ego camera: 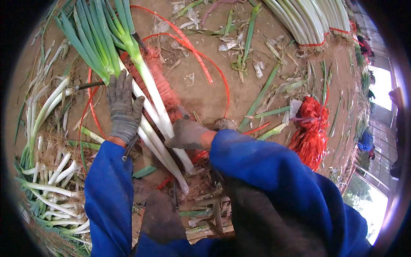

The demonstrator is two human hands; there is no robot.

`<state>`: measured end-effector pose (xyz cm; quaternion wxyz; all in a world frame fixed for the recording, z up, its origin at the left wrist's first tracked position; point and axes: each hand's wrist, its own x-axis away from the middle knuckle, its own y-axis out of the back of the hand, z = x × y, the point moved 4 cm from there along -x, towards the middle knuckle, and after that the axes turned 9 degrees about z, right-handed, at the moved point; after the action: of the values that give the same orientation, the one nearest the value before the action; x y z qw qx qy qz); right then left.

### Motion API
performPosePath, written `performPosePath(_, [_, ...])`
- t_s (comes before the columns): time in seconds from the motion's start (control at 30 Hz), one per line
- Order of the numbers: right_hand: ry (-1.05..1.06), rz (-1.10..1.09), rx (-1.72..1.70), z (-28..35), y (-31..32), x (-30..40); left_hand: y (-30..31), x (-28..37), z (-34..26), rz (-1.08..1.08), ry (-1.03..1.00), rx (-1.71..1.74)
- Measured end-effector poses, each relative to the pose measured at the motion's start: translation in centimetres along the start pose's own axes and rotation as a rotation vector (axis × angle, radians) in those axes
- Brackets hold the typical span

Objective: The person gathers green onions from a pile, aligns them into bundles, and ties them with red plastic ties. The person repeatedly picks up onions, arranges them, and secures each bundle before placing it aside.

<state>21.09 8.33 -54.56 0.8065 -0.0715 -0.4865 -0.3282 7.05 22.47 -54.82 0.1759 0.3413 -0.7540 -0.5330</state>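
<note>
My left hand (123, 104), in a grey knit glove, lies flat over several large Welsh onions (96, 41) where green leaves meet white stalks. Its fingers are stretched out and the thumb stands apart. My right hand (186, 134), gloved and slightly blurred, closes around the white shank of another Welsh onion (152, 86), whose root end shows below the hand. The onions lie slanted across a rack with dark metal rods (89, 85) and a part wrapped in red twine (159, 80). My right fingertips are partly hidden.
Loose onions (54, 189) are heaped at left, roots inward. Tied bundles (305, 24) lie at upper right. A hank of red plastic strips (310, 128) sits at right. A loose red strap (205, 54) curves over soil strewn with leaf scraps. Other people (366, 141) are at the far right.
</note>
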Motion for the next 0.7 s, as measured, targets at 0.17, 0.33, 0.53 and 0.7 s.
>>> performPosePath(0.17, [0.02, -0.125, 0.065, -1.9, -0.6, 2.8, -0.2, 0.2, 0.4, -0.026, -0.022, 0.047])
performPosePath(0.33, [-0.036, -0.25, -0.074, -2.2, -1.3, 3.9, -0.6, 0.4, 1.0, 0.024, 0.016, -0.002])
performPosePath(0.53, [0.083, -0.056, -0.112, -0.8, -3.5, 3.0, 0.6, 0.7, 0.6, 0.015, -0.01, 0.081])
performPosePath(0.7, [0.098, 0.256, -0.096, -1.0, -4.0, 1.2, 0.7, 0.6, 0.4, 0.036, 0.004, 0.106])
